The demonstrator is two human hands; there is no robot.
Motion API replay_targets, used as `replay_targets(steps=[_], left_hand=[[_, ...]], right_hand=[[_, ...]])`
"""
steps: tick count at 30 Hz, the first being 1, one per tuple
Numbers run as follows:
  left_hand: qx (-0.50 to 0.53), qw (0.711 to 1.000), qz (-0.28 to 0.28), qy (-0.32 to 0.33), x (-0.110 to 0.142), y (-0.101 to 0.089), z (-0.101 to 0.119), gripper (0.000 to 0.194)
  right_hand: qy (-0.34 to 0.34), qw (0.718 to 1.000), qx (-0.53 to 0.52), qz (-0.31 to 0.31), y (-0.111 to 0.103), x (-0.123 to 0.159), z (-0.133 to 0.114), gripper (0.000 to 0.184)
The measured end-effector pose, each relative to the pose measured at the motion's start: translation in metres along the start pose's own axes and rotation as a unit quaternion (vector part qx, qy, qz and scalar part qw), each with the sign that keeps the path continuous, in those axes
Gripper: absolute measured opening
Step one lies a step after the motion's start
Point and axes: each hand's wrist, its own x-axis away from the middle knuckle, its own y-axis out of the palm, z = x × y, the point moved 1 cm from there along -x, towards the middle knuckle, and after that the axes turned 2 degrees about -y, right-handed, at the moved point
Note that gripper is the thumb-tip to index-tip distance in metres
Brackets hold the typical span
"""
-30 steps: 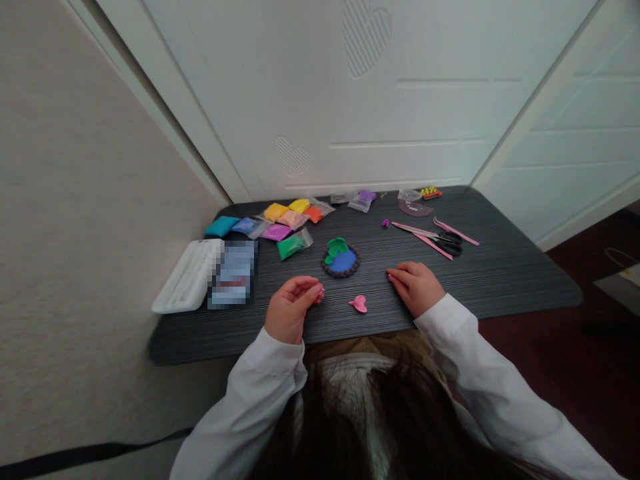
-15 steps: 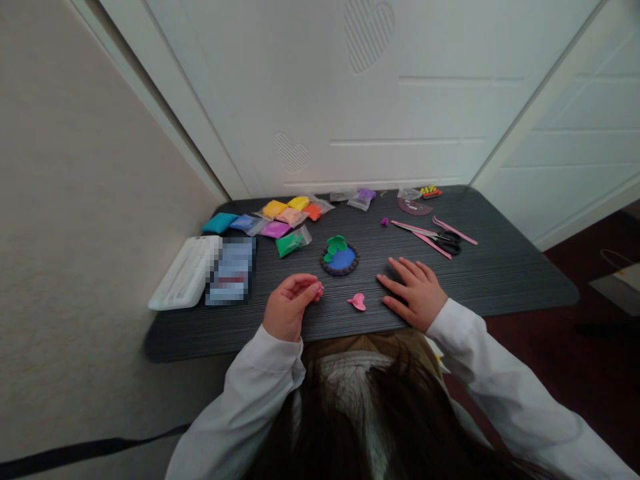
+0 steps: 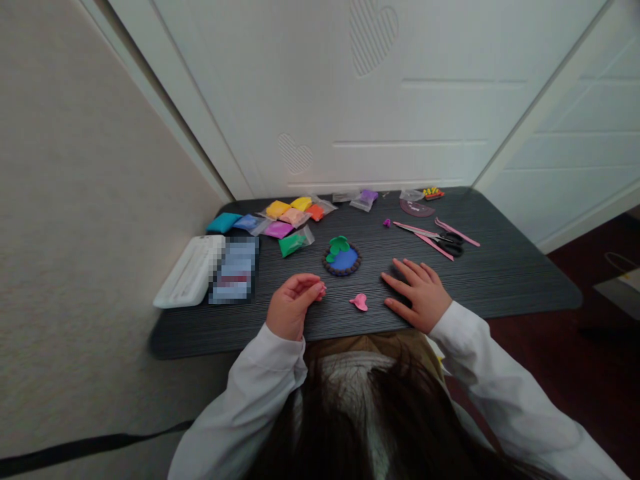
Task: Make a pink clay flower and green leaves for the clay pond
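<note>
The left hand (image 3: 291, 308) is curled with the palm up, and its fingertips pinch a small pink bit of clay (image 3: 323, 289) — the same pose as one second ago. Just to the right of this hand, a pink heart-shaped clay piece (image 3: 359, 302) lies on the table (image 3: 500, 280), untouched and in the same place. Beyond it, away from both hands, sits the round blue clay disc (image 3: 343, 257) with green leaves. The right hand (image 3: 417, 293) has changed: a second ago its fingers were held together, now they are spread and lie flat on the table, just right of the heart — it seems to only rest there.
</note>
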Motion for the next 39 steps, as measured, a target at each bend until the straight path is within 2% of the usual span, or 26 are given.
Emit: replay_targets(steps=[2,5,10,14,19,26,34,39], left_hand=[[0.001,1.000,0.001,0.001,0.0000,-0.0002,0.0002,0.019],[0.004,1.000,-0.003,0.002,0.0001,-0.0007,0.0001,0.018],[0.006,1.000,-0.010,0.004,0.0002,-0.0008,-0.0005,0.017],[0.003,1.000,-0.009,0.007,0.0004,-0.0007,-0.0002,0.017],[-0.001,1.000,-0.007,0.004,0.0005,-0.0008,-0.0003,0.017],[-0.005,1.000,-0.009,0.003,-0.0003,-0.0012,-0.0004,0.017],[-0.007,1.000,-0.009,0.002,-0.0004,-0.0010,-0.0004,0.018],[-0.005,1.000,-0.008,0.002,-0.0002,-0.0009,-0.0007,0.018]], right_hand=[[0.000,1.000,0.005,-0.006,-0.0007,0.0002,-0.0003,0.049],[0.048,0.999,0.016,-0.004,-0.0013,0.0000,0.0000,0.053],[0.003,1.000,0.014,-0.019,0.0000,-0.0005,-0.0013,0.048],[0.058,0.998,0.024,-0.008,0.0005,0.0003,0.0001,0.052],[-0.002,1.000,0.015,-0.019,-0.0020,0.0011,-0.0012,0.046],[0.046,0.999,0.018,-0.001,0.0035,0.0011,0.0006,0.053],[0.043,0.999,0.010,0.007,0.0033,0.0010,0.0014,0.059],[0.010,1.000,0.018,0.000,-0.0003,0.0014,-0.0014,0.054]])
